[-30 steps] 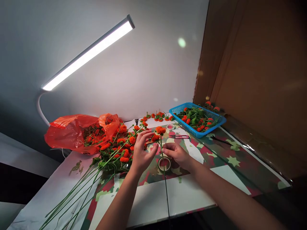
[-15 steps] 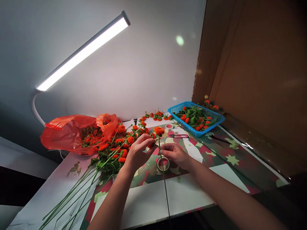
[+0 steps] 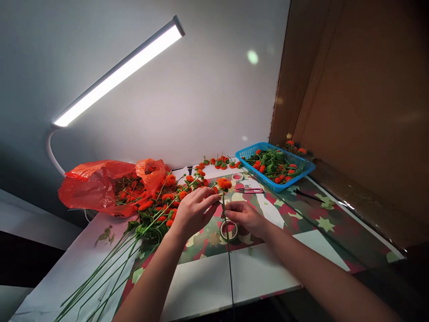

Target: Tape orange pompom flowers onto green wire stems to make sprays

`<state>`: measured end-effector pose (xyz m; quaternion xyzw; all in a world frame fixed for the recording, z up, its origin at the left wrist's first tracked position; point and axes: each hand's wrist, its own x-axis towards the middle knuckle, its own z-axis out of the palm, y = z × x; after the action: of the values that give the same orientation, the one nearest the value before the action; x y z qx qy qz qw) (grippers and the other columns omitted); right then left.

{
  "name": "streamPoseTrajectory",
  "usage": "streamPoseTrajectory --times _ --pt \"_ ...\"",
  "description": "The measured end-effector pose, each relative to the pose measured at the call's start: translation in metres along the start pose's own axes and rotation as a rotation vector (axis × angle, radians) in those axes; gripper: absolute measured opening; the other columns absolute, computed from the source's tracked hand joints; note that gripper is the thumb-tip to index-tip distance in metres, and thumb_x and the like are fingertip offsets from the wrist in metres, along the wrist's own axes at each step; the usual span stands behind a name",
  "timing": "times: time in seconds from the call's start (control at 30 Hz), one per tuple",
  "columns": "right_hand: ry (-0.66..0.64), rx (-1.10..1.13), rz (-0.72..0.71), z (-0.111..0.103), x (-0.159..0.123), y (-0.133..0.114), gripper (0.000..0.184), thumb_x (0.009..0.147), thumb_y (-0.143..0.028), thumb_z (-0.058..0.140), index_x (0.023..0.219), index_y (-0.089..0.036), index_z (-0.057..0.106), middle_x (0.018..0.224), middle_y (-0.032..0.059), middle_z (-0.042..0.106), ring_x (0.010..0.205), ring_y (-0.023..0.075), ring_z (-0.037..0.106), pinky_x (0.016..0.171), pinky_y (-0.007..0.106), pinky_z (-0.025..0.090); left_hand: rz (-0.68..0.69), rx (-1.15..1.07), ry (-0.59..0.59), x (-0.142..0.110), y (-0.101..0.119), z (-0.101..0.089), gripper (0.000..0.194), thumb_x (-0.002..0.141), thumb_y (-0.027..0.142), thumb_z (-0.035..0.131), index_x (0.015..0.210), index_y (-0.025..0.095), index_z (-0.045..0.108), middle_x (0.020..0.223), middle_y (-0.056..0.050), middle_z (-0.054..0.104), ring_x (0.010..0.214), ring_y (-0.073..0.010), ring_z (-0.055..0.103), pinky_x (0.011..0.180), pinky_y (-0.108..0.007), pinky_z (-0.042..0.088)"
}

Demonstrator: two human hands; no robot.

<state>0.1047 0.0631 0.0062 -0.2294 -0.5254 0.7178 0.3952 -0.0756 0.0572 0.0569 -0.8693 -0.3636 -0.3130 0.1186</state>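
No text, label, brand, number or sign can be read, near or far; none shows on the crumpled translucent orange plastic bag [image 3: 83,188] at left, the blue perforated plastic basket [image 3: 295,180] at far right or the long white lamp [image 3: 119,77] at far left.

That bar lamp [image 3: 119,76] is totally blowing out to white and washing the wall [image 3: 208,103] with a soft glow. A greenish flare spot [image 3: 252,57] is floating there too. The brown panel [image 3: 362,89] is sitting in dim shadow, lower right's going nearly black, and wide-angle distortion is stretching the edges.
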Motion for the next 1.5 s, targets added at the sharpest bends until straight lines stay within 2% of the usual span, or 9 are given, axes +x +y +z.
streamPoseTrajectory --times 0.23,0.53,0.6,0.7,0.83,1.0,1.17,1.33,1.5 --pt "-0.03 0.012 -0.015 -0.003 0.0 0.002 0.03 0.071 -0.04 0.067 0.062 -0.014 0.055 0.057 -0.0054 0.035 0.051 0.0062 0.029 0.048 0.021 0.027 -0.046 0.018 0.05 0.001 0.008 0.008 0.016 0.082 0.019 0.051 0.09 0.023 0.064 0.088 -0.004 0.066 0.077 -0.016 0.06 0.065 -0.028 0.046" --pt "-0.046 0.022 -0.013 -0.004 0.001 0.005 0.028 0.072 -0.039 0.068 0.063 -0.014 0.057 0.056 -0.0052 0.037 0.051 0.0064 0.031 0.048 0.021 0.028 -0.173 -0.04 -0.044 0.008 0.015 -0.003 0.016 0.078 0.019 0.057 0.09 0.026 0.065 0.088 -0.003 0.067 0.078 -0.0193 0.059 0.071 -0.034 0.045" --pt "-0.049 0.03 -0.009 -0.005 0.001 0.007 0.028 0.073 -0.039 0.067 0.064 -0.014 0.058 0.056 -0.0054 0.037 0.051 0.0064 0.031 0.049 0.021 0.028 -0.33 -0.172 0.056 0.003 0.021 0.002 0.024 0.075 0.02 0.06 0.098 0.026 0.064 0.097 -0.005 0.067 0.091 -0.0224 0.059 0.08 -0.038 0.045" --pt "-0.08 0.082 0.024 -0.004 0.001 0.009 0.028 0.071 -0.04 0.069 0.069 -0.014 0.06 0.059 -0.0043 0.042 0.052 0.0068 0.037 0.051 0.022 0.033 -0.71 -0.589 0.213 -0.009 0.03 0.015 0.027 0.072 0.024 0.063 0.099 0.021 0.065 0.097 -0.007 0.067 0.095 -0.0243 0.06 0.082 -0.038 0.045" --pt "-0.099 0.112 0.039 -0.003 0.0 0.009 0.028 0.07 -0.04 0.07 0.074 -0.013 0.063 0.062 -0.0027 0.047 0.054 0.0076 0.041 0.052 0.022 0.035 -0.98 -1.248 0.079 -0.023 0.035 0.029 0.024 0.068 0.029 0.069 0.088 0.015 0.07 0.083 -0.007 0.069 0.083 -0.0224 0.062 0.08 -0.035 0.046" --pt "-0.102 0.163 0.074 -0.002 -0.001 0.005 0.028 0.068 -0.037 0.073 0.075 -0.012 0.065 0.061 -0.0035 0.047 0.053 0.006 0.039 0.052 0.021 0.034 -0.978 -1.431 0.112 -0.023 0.027 0.035 0.027 0.063 0.029 0.075 0.086 0.016 0.071 0.086 -0.007 0.068 0.084 -0.0199 0.06 0.082 -0.033 0.044" --pt "-0.137 0.215 0.093 -0.003 0.0 0.007 0.028 0.067 -0.037 0.074 0.075 -0.012 0.064 0.063 -0.0029 0.049 0.052 0.0054 0.04 0.053 0.022 0.036 -0.916 -1.488 0.1 -0.019 0.017 0.039 0.035 0.061 0.029 0.077 0.093 0.019 0.067 0.081 -0.003 0.062 0.072 -0.0144 0.055 0.07 -0.027 0.043" --pt "-0.136 0.22 0.082 -0.004 -0.001 0.007 0.027 0.068 -0.036 0.073 0.068 -0.013 0.059 0.06 -0.0039 0.045 0.054 0.0063 0.041 0.055 0.022 0.037 -0.717 -1.326 0.06 -0.016 0.013 0.037 0.023 0.066 0.031 0.073 0.082 0.019 0.062 0.089 -0.003 0.053 0.071 -0.0131 0.048 0.062 -0.024 0.04" --pt "-0.109 0.19 0.066 -0.004 0.001 0.007 0.028 0.067 -0.037 0.073 0.069 -0.012 0.061 0.065 -0.0014 0.049 0.058 0.0074 0.044 0.056 0.022 0.036 -0.62 -1.089 0.186 -0.012 0.018 0.033 0.022 0.067 0.033 0.072 0.066 0.017 0.056 0.086 -0.006 0.052 0.084 -0.0187 0.049 0.074 -0.028 0.041"
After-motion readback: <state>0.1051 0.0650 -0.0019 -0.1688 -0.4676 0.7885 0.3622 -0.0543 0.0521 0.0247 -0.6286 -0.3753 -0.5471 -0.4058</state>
